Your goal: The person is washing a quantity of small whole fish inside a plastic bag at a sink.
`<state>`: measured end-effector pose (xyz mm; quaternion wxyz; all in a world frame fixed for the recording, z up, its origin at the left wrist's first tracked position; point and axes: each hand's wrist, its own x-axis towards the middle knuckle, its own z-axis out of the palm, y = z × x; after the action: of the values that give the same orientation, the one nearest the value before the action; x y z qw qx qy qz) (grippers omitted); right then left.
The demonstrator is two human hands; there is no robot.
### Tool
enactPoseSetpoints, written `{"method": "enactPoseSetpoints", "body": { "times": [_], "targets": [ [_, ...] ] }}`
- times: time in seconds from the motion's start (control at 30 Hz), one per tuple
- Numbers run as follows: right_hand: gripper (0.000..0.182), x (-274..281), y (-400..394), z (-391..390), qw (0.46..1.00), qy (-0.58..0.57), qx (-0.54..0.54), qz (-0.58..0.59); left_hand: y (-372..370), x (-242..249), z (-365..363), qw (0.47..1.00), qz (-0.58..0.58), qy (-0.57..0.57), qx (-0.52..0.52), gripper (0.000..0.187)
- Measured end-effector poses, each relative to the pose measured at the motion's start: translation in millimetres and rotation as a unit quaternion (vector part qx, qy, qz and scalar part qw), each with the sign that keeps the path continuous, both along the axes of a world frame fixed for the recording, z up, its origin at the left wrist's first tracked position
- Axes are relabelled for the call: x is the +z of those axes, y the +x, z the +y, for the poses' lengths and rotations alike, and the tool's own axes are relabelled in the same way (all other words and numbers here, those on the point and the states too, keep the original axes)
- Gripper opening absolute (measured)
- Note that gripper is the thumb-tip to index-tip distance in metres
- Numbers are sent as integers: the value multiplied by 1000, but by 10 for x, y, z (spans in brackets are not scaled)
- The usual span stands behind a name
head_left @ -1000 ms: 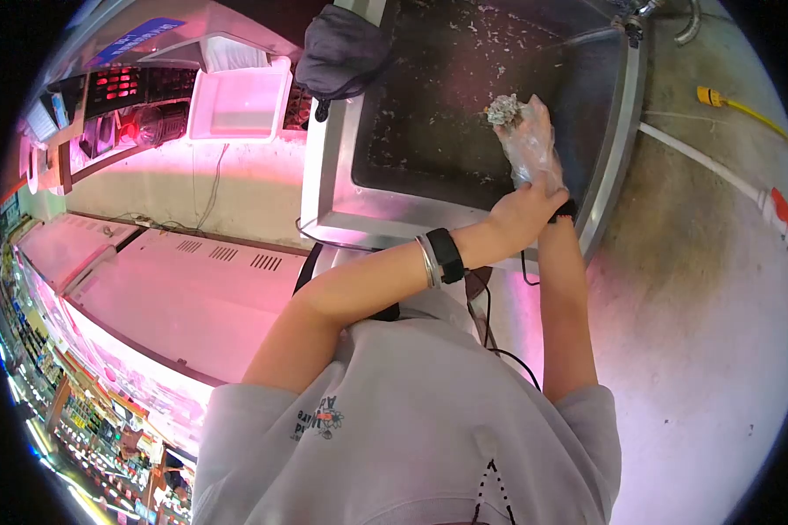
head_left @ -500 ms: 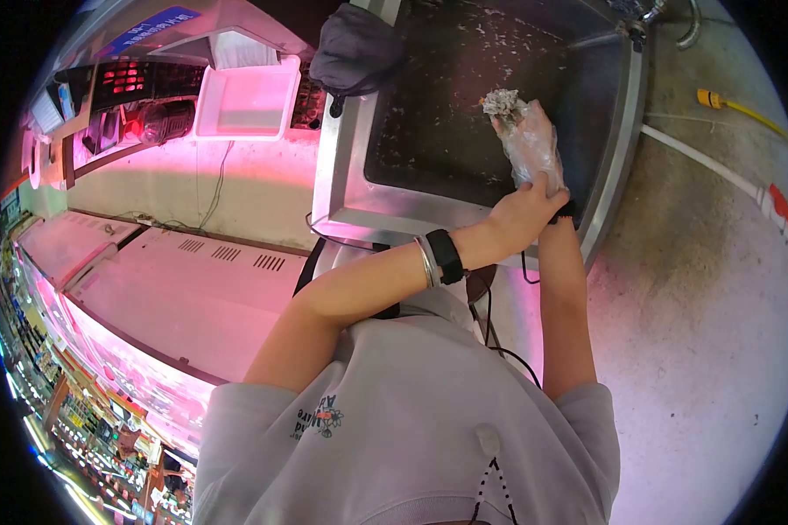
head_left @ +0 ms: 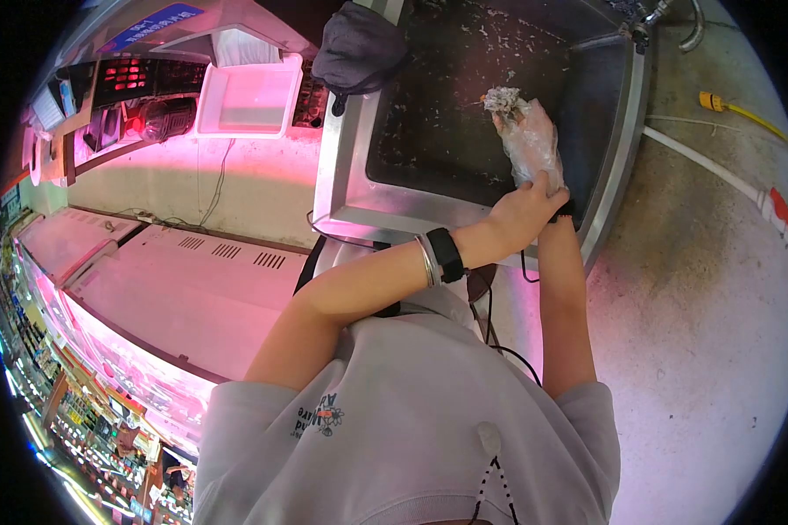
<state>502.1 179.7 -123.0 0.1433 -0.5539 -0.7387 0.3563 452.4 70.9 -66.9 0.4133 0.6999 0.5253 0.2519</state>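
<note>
Over the dark basin of a metal sink [head_left: 346, 214], my right hand [head_left: 531, 144] wears a clear plastic glove and is closed round a clump of greyish-white shredded material [head_left: 504, 99]. My left hand [head_left: 531, 206] reaches across from the left, its fingers pinching at the cuff of the plastic glove [head_left: 534, 156] by my right wrist. Pale scraps are scattered over the bottom of the basin.
A dark cloth bundle [head_left: 357, 48] rests on the sink's upper left corner. Farther left is a white tray [head_left: 248, 98] under pink light. A faucet [head_left: 643, 26] stands at the top right, and a yellow hose connector [head_left: 712, 101] lies on the floor.
</note>
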Motion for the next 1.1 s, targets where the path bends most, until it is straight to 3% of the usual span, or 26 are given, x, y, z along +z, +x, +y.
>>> {"method": "enactPoseSetpoints", "body": {
  "times": [0.07, 0.2, 0.27, 0.3, 0.37, 0.4, 0.47, 0.5, 0.53, 0.57, 0.7, 0.77, 0.9, 0.97, 1.0, 1.03, 1.07, 1.1],
  "targets": [
    [15, -173, 55, 27, 990, -69, -38, 121, 0, -4, 1, 1000, -4, 8, -2, 57],
    [15, -214, 57, 34, 980, -83, -57, 171, 5, 13, 14, 1000, -6, 5, -3, 57],
    [15, -317, 71, 61, 871, -241, -168, 394, -2, 5, 11, 1000, -6, 10, -3, 57],
    [15, -322, 79, 61, 870, -241, -168, 395, -2, 12, 14, 1000, -5, 10, -3, 57],
    [17, -328, 100, 63, 943, -159, -102, 275, -2, 28, 23, 1000, -3, 9, -4, 57],
    [17, -452, 159, 92, 943, -159, -101, 275, -1, 28, 25, 1000, -3, 9, -4, 57],
    [17, -808, 281, 162, 841, -252, -134, 459, -6, -17, 14, 1000, -2, 17, -3, 56],
    [17, -767, 271, 146, 841, -252, -134, 460, -2, -16, 14, 1000, -2, 17, -3, 56],
    [17, -611, 208, 103, 944, -126, -76, 295, 3, -16, 14, 1000, -2, 18, 0, 56],
    [17, -446, 146, 65, 993, 7, -13, 114, 7, -12, 16, 1000, -2, 20, 2, 56],
    [11, -120, 27, 18, 991, -40, -38, 119, 7, -19, 15, 1000, 9, 25, -1, 56],
    [10, -319, 73, 61, 928, -177, -106, 311, -3, 0, 18, 1000, 5, 28, -5, 55],
    [13, -142, 5, 68, 877, -232, -147, 394, 4, 23, 20, 999, 8, 40, -5, 53],
    [13, -97, -1, 87, 810, -299, -164, 478, 9, 26, 20, 999, 14, 46, -2, 51],
    [13, -37, -3, 82, 809, -299, -165, 478, 14, 25, 20, 999, 14, 46, -2, 51],
    [13, 122, -38, 52, 913, -192, -102, 346, 20, 29, 21, 998, 22, 50, -2, 50],
    [14, 204, -58, 35, 976, -77, -35, 199, 22, 30, 21, 998, 31, 55, -1, 50],
    [14, 108, -37, 57, 976, -77, -35, 199, 21, 35, 20, 998, 31, 55, -1, 50]
  ]
}}
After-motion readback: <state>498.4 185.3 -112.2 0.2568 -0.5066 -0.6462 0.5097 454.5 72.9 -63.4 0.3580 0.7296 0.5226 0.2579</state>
